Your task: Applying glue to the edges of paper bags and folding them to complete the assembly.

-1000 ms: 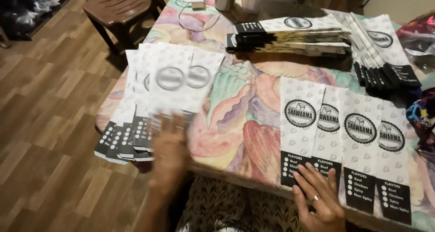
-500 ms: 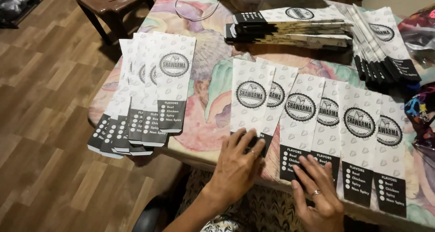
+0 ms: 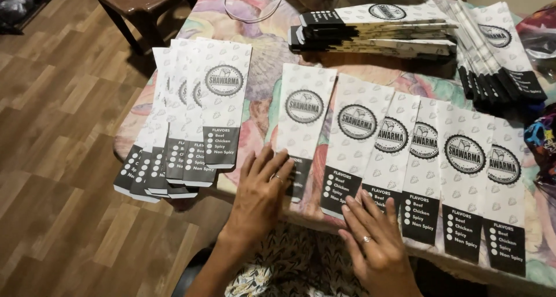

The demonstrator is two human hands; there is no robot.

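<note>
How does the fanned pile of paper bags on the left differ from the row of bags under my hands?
The left pile is tightly overlapped, its lower ends hanging past the table edge; the row spreads wider, each bag showing more face. No hand touches the left pile; the left hand and right hand rest on the row's lower ends. Both are white printed bags with black bottom bands.

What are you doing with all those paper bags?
A person is laying flat paper bags in an overlapping row on a table. The left hand presses on the leftmost bag; the right hand rests on the next bags. Another fanned pile lies left, more stacks behind.
</note>
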